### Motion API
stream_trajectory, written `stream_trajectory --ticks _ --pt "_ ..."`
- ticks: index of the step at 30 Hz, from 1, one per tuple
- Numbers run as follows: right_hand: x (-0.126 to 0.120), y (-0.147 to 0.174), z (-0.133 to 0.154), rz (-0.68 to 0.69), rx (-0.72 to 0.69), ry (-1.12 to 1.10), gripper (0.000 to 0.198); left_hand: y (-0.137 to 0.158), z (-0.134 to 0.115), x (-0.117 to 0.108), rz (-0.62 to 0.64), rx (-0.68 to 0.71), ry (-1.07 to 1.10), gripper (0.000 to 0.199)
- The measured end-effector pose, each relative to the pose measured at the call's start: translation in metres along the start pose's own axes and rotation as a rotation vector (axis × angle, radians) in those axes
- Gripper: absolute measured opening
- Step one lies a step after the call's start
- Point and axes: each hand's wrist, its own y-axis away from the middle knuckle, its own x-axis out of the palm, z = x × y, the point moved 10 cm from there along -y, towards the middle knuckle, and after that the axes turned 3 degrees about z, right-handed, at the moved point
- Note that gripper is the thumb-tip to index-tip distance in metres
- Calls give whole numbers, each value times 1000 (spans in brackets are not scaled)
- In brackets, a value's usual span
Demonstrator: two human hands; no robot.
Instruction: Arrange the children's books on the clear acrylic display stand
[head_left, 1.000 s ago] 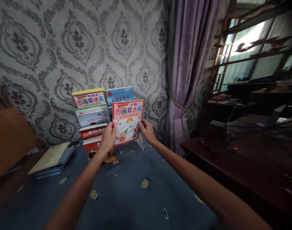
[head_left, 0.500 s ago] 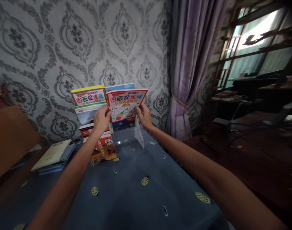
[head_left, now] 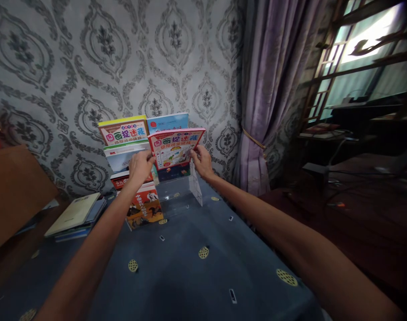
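Between my two hands is a red-bordered children's book (head_left: 173,151) with a picture cover, its top edge tipped toward me. My left hand (head_left: 141,167) is closed on its left edge. On the opposite edge, my right hand (head_left: 202,161) pinches it between thumb and fingers. It stands in front of a light-blue book (head_left: 168,121) and a dark-blue book (head_left: 173,173) in a clear acrylic tiered rack (head_left: 195,189). The rack's left column has a yellow-topped book (head_left: 123,129), a pale landscape-covered book (head_left: 118,160) and an orange book with horses (head_left: 145,207).
A stack of books (head_left: 74,216) lies on the left of the dark-blue tablecloth (head_left: 170,272), beside a cardboard box (head_left: 19,196). Behind the rack is the patterned wall (head_left: 123,58). A purple curtain (head_left: 263,102) hangs to the right, past the table's right edge.
The red-bordered book has tipped forward at the top and sits slightly lower, exposing more of the light-blue book behind it. Both hands keep their hold.
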Motion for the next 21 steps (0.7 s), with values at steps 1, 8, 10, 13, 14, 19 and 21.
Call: stream_trajectory --ticks 1,8,10,13,14,19,21 --pt "0 -1 0 -2 -9 6 26 0 1 -1 -4 -7 -30 16" --pt "10 0 -15 54 2 34 26 -3 1 9 69 -28 -165 19" --pt "13 2 -23 82 24 70 26 -3 2 15 101 -47 -228 20" --pt "17 3 -32 111 43 106 25 -3 4 21 148 -93 -345 23" --pt "18 3 -35 119 47 111 24 -3 5 22 159 -105 -372 25" --pt "22 1 -45 159 77 147 19 -9 2 15 126 -88 -331 27" --pt "23 0 -47 163 90 160 19 -10 0 8 87 -96 -310 27"
